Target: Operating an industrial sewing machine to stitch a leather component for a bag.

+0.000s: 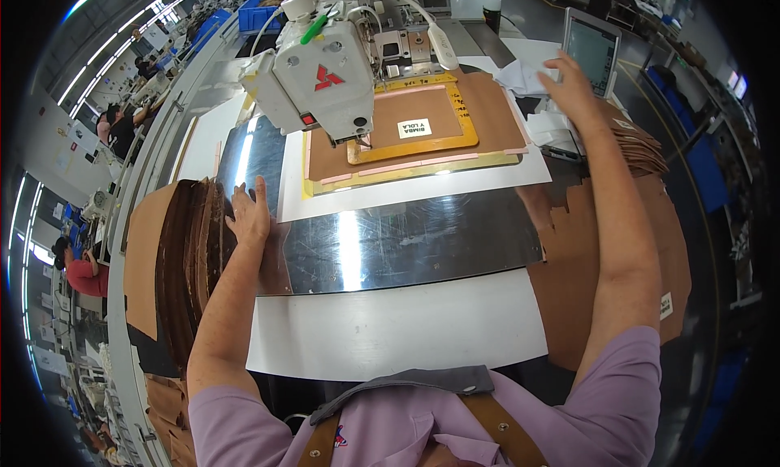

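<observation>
My left hand (pixel 251 213) is open, its fingers spread at the left edge of the shiny metal plate (pixel 406 239), beside an upright stack of brown leather-like pieces (pixel 191 256). My right hand (pixel 573 89) is raised in front of a control screen (pixel 591 49), fingers apart, with nothing seen in it. Whether it touches the screen is hard to tell. Between my hands, a brown panel (pixel 500 114) with a white label (pixel 414 128) lies under a yellow clamp frame (pixel 467 130). The white sewing machine head (pixel 321 81) stands over the panel's left part.
Crumpled white material (pixel 524 77) and a small white device (pixel 554 134) lie below my right hand. More brown pieces (pixel 638 146) are piled at the right, and a labelled brown panel (pixel 626 264) hangs under my right arm. White sheeting (pixel 398 329) covers the near edge.
</observation>
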Demonstrator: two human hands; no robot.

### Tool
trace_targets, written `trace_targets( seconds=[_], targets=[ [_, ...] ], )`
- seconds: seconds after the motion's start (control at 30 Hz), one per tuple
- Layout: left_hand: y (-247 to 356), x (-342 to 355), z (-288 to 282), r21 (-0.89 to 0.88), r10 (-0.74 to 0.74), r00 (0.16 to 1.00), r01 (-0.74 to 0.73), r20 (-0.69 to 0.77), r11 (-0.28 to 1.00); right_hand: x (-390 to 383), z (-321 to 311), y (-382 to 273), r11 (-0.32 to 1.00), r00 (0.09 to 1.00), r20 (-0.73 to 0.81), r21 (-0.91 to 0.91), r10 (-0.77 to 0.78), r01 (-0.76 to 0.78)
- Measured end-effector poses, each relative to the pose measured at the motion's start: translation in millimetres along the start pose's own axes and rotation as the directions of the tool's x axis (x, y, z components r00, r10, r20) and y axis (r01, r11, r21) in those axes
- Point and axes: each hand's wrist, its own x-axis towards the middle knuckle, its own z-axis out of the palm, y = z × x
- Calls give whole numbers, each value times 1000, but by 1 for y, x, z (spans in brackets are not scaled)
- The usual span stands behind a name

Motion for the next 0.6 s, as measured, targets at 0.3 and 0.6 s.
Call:
trace_targets(
  seconds=[0.3,0.6],
  targets=[
    [-7,-23,-1,-17,372,707,-476,-601,879,-152,38,-230,893,894,318,419,-315,166],
    [202,-85,-132,456,874,58,-835,-483,307,-195,52,-237,875,810,354,315,-468,368]
  ],
)
